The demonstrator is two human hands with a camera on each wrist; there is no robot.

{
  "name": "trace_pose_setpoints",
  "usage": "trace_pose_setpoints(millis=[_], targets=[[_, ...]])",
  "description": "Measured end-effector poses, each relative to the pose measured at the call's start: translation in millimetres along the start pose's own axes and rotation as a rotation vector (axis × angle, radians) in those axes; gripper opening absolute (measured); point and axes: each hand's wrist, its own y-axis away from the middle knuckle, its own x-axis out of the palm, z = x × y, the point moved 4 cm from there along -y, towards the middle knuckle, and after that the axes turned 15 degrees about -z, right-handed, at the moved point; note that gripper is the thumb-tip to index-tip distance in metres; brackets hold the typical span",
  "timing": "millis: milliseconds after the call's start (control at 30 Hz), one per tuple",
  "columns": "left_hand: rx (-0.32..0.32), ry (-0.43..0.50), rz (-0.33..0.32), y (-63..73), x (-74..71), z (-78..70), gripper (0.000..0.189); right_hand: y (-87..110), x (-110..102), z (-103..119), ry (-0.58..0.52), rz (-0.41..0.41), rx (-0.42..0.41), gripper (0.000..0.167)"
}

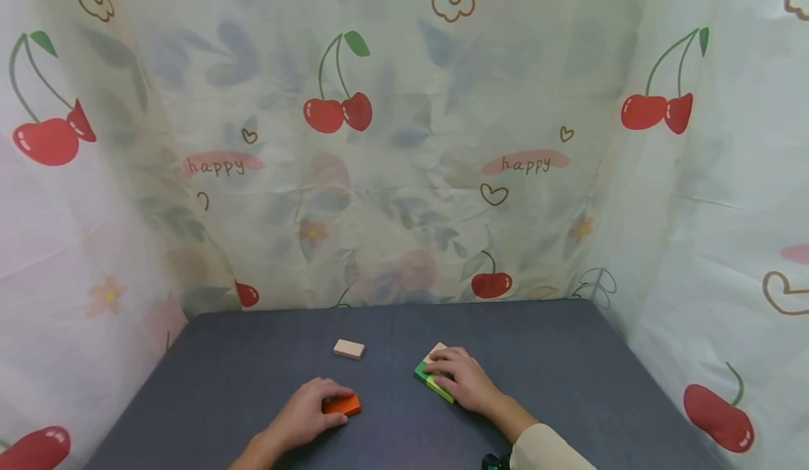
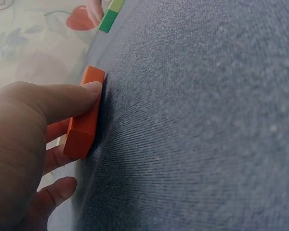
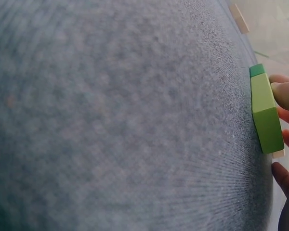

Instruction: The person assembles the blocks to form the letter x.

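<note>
My left hand (image 1: 305,414) pinches an orange block (image 1: 346,406) between thumb and fingers, low at the tabletop. In the left wrist view its thumb lies along one long face of that orange block (image 2: 86,118). To the right, my right hand (image 1: 470,381) grips a light green block (image 1: 441,390), which touches a dark green block (image 1: 420,370). A pale wooden block (image 1: 437,348) shows at the far end of this group, partly under the fingers. In the right wrist view, the thumb is against the light green block (image 3: 265,103); other fingers are partly hidden behind it.
A separate pale wooden block (image 1: 349,348) lies farther back, between the hands. Dark grey cloth covers the table (image 1: 253,357). A cherry-printed curtain (image 1: 404,196) encloses the back and both sides. Near the right sleeve (image 1: 546,449) is a small black object (image 1: 495,462).
</note>
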Motion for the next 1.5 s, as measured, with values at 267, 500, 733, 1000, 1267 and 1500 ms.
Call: trace_pose_setpoints(millis=[267,500,733,1000,1267,1500], targets=[[0.026,-0.028,-0.018,-5.2,-3.2,-1.0,0.035,-1.3,0.6,-0.9,-0.002,0.001,0.001,0.023],[0.041,-0.044,-0.028,-12.3,-9.7,-6.5,0.033,-0.5,0.4,-0.3,-0.005,-0.001,-0.011,0.024],[0.038,-0.043,-0.038,-17.6,-17.8,-11.9,0.033,0.5,-0.6,0.1,-0.003,-0.004,-0.022,0.024],[0.054,-0.04,-0.068,-22.4,-21.2,-17.9,0.033,-0.3,0.3,-1.2,-0.01,0.015,0.002,0.024],[0.061,-0.034,-0.097,-22.3,-16.1,-19.3,0.033,-1.9,-0.5,-0.7,0.003,0.021,0.015,0.024],[0.07,-0.034,-0.129,-20.4,-5.5,-18.3,0.034,-0.7,-0.2,-0.4,-0.002,0.029,0.035,0.024]])
